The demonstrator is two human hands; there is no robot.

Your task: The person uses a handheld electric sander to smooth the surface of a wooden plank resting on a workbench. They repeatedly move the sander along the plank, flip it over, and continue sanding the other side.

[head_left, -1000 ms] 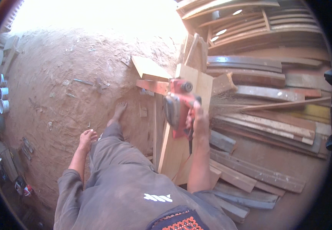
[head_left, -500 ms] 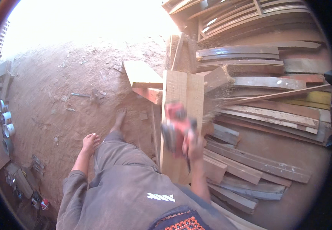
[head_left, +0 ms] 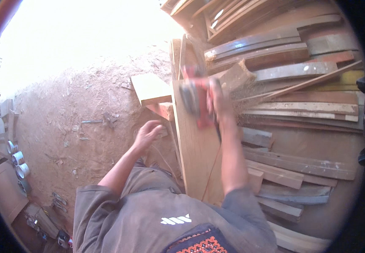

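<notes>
Planer (head_left: 196,99): on board (head_left: 199,156), long toward twelve o'clock
Right fingers (head_left: 210,101): wrapped around it
Left fingers (head_left: 155,127): loose, empty, its eight o'clock

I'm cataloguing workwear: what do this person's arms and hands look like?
The left hand and right hand, the latter blurred, look ungloved; the forearms are bare. The left sleeve and right sleeve are short, loose and grey-brown, matching the shirt, which bears a white mark and a dark panel with orange zigzags.

Blue-handled tool (head_left: 94,122) on dusty ground (head_left: 47,130)
</notes>
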